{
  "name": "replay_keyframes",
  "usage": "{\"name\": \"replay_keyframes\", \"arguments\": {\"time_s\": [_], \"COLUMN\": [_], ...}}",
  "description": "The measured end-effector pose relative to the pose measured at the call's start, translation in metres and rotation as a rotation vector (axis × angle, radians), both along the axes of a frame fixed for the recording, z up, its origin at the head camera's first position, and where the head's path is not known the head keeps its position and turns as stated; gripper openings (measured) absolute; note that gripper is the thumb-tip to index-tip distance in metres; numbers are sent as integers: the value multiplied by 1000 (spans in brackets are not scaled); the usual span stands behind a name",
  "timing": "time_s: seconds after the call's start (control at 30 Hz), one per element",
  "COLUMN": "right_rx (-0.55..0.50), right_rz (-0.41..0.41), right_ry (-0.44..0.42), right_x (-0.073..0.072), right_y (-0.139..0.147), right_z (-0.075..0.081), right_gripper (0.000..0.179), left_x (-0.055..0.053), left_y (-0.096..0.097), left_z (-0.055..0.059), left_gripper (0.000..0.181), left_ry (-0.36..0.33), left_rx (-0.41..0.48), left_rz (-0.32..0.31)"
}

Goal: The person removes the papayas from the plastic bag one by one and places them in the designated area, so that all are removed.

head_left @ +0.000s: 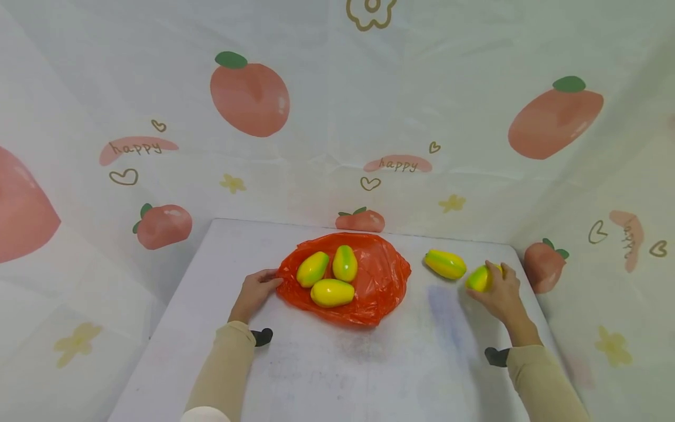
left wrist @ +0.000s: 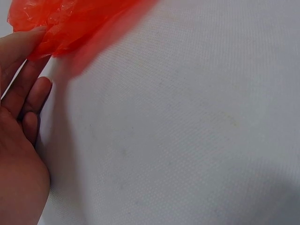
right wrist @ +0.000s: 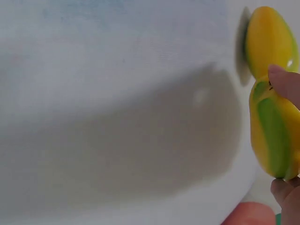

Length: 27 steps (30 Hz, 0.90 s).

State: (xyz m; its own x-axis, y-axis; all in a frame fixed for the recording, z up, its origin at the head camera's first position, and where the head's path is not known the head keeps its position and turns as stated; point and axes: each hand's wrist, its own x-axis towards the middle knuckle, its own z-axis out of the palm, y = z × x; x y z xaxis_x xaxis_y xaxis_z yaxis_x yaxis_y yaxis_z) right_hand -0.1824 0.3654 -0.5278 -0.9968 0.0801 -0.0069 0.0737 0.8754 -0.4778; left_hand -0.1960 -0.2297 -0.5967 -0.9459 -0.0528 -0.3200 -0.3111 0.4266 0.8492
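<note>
My left hand [head_left: 255,294] pinches the left edge of a red plastic bag [head_left: 382,281] between thumb and fingers; the left wrist view shows the crinkled bag film [left wrist: 70,23] at the fingertips. Three yellow-green papayas lie on the bag: an upper left papaya [head_left: 313,269], an upper right papaya [head_left: 345,264] and a lower papaya [head_left: 332,293]. At the right, my right hand [head_left: 503,298] grips another papaya [right wrist: 274,133] by its ends, thumb on one end and fingers on the other. Just left of it lies a loose papaya [head_left: 445,264].
Everything lies on a white table [head_left: 316,375]. A white cloth [head_left: 316,117] printed with fruit, hearts and words hangs behind the table and along both sides. Beige sleeves [head_left: 221,357] cover the forearms, with a dark strap piece [head_left: 262,337] at the left wrist.
</note>
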Motion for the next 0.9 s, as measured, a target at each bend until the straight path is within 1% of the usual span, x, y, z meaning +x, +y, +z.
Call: {"name": "replay_keyframes", "arguments": {"time_s": [0.17,0.27,0.37,0.57,0.67,0.77,0.9], "right_rx": [-1,1,-6,-5,2,5,-1], "right_rz": [-1,-9,-15,-1,4,8,8], "right_ry": [-61,-110,-141,-135,-129,-123,-140], "right_x": [-4,-7,-10,-13,-14,-15,-17], "right_y": [4,5,5,4,3,2,0], "right_z": [-10,-13,-16,-19,-19,-21,-20], "right_gripper": [90,92,94,95,94,93,93], "left_x": [0,-1,-1,-1,-1,-1,-2], "left_y": [-1,-1,0,-1,-1,0,0], "left_z": [1,2,2,-2,-1,-1,-1], "left_gripper": [53,52,51,51,52,51,50], "left_ry": [-11,-8,-12,-12,-10,-6,7], "left_rx": [10,10,7,18,12,9,5], "left_rz": [2,2,12,14,9,16,16]}}
